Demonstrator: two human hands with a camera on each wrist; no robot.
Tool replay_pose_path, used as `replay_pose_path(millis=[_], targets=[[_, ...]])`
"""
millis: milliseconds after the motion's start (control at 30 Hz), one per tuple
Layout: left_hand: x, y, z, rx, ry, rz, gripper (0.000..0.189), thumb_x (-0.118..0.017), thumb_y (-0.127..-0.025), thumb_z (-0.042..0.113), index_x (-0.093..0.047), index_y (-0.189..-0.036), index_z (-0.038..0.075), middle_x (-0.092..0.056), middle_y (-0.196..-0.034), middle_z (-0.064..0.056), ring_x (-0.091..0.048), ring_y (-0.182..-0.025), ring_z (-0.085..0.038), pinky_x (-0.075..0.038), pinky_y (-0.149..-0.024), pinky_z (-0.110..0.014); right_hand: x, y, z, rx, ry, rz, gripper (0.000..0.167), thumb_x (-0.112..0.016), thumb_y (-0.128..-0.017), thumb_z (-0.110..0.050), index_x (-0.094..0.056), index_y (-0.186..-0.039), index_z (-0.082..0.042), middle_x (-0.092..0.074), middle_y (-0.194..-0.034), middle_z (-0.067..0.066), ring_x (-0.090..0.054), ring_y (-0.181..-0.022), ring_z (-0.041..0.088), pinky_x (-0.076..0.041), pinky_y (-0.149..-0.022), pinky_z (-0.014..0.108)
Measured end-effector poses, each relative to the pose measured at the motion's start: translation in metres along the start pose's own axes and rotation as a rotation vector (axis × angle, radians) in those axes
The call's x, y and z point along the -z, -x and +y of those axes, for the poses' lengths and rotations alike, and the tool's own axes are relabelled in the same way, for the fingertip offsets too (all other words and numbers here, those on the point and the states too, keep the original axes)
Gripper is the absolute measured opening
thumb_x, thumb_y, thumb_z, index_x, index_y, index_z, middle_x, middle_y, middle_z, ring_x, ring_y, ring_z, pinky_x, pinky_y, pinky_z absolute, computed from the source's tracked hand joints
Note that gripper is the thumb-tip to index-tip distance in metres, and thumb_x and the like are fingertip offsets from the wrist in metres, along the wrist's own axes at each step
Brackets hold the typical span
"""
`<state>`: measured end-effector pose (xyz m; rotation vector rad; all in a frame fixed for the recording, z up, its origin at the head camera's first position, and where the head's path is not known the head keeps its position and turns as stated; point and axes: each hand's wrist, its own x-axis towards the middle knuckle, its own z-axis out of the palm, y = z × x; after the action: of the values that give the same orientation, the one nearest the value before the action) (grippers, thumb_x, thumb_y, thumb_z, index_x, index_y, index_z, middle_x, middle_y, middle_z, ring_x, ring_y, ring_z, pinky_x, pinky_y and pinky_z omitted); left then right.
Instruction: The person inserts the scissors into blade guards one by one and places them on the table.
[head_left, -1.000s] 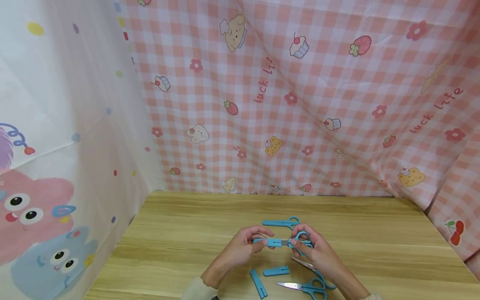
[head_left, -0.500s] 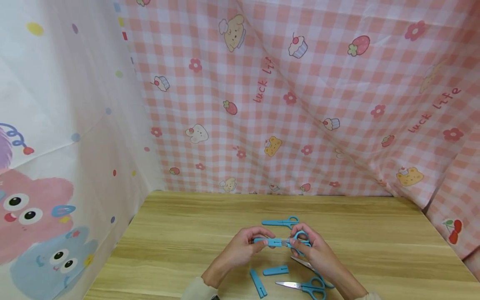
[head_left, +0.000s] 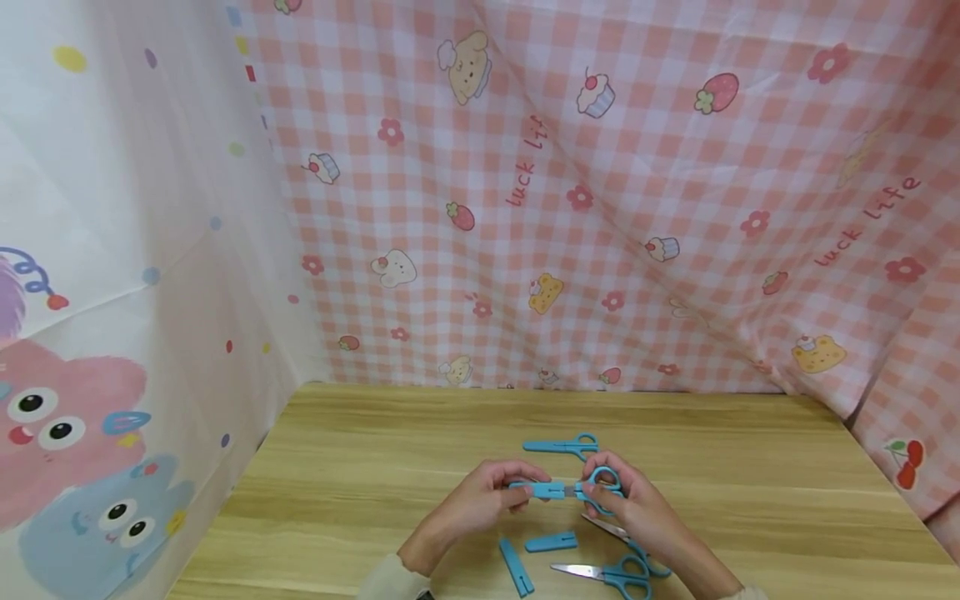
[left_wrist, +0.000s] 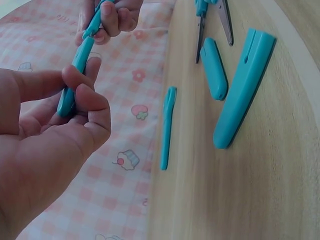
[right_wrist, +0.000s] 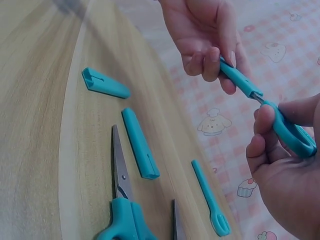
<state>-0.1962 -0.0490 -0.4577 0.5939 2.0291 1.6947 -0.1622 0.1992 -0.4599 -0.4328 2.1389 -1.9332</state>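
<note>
My left hand (head_left: 480, 500) pinches a blue scissors cover (head_left: 549, 490) between thumb and fingers, above the table. In my right hand (head_left: 630, 497) I grip the blue handles of a pair of scissors (right_wrist: 292, 134). Most of its blades are inside the cover; a short strip of metal shows between cover and handles. Below the hands lie two loose blue covers, one slanted (head_left: 516, 568) and one nearly level (head_left: 551, 542). Beside them rest uncovered scissors (head_left: 615, 574), and a second uncovered pair (head_left: 609, 527) is partly hidden under my right forearm.
A covered pair of scissors (head_left: 558, 446) lies on the wooden table (head_left: 360, 467) beyond my hands. Behind the table hangs a pink checked cloth (head_left: 420, 200), and a white printed cloth (head_left: 150, 225) hangs on the left.
Both hands have come slightly down in the head view, still holding the cover and scissors. The metal strip between cover and handles stays short. The things on the table have not moved.
</note>
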Motion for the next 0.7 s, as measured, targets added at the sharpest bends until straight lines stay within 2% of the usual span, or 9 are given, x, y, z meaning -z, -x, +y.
replay_pose_path(millis=[133,233,367,500,700], targets=[[0.0006,0.0003,-0.0001,0.0,0.002,-0.005,0.022,-0.057,-0.098,0.007,-0.071,-0.114,0.011,-0.065,-0.094,-0.009,-0.057,-0.08,-0.018,-0.051,-0.071,-0.026,0.0017,0.0011,-0.0001,0.024,-0.01,-0.004,0.021,-0.06,-0.1,-0.019,-0.049,-0.112,-0.006,-0.057,-0.087,0.009,-0.062,-0.078,0.024,-0.052,-0.077,0.034],[0.0013,0.0013,0.0005,0.0,-0.007,0.016,0.02,-0.059,-0.097,0.007,-0.07,-0.113,0.01,-0.068,-0.098,-0.01,-0.06,-0.082,-0.019,-0.053,-0.074,-0.029,0.0025,0.0019,-0.0011,0.025,-0.016,0.002,0.022,-0.06,-0.099,-0.019,-0.05,-0.113,-0.006,-0.058,-0.087,0.007,-0.063,-0.078,0.024,-0.053,-0.078,0.035],[0.0023,0.0027,0.0013,-0.008,-0.014,0.043,0.018,-0.065,-0.094,0.008,-0.069,-0.112,0.007,-0.07,-0.1,-0.014,-0.064,-0.081,-0.019,-0.053,-0.072,-0.029,0.0037,0.0029,-0.0027,0.024,-0.022,0.011,0.022,-0.061,-0.099,-0.019,-0.05,-0.113,-0.006,-0.058,-0.089,0.007,-0.064,-0.079,0.023,-0.053,-0.08,0.034],[0.0028,0.0026,0.0009,-0.032,0.007,0.042,0.019,-0.067,-0.093,0.008,-0.068,-0.111,0.003,-0.071,-0.098,-0.018,-0.063,-0.077,-0.017,-0.051,-0.068,-0.025,0.0045,0.0035,-0.0032,0.031,-0.031,0.011,0.022,-0.06,-0.099,-0.019,-0.049,-0.114,-0.005,-0.057,-0.088,0.007,-0.064,-0.079,0.023,-0.052,-0.081,0.033],[0.003,0.0025,0.0011,-0.042,0.017,0.047,0.018,-0.068,-0.092,0.007,-0.069,-0.109,0.003,-0.073,-0.096,-0.012,-0.063,-0.077,-0.017,-0.051,-0.068,-0.025,0.0029,0.0039,-0.0044,0.015,-0.011,0.019,0.022,-0.059,-0.1,-0.021,-0.049,-0.114,-0.006,-0.057,-0.086,0.008,-0.062,-0.078,0.026,-0.049,-0.082,0.033]])
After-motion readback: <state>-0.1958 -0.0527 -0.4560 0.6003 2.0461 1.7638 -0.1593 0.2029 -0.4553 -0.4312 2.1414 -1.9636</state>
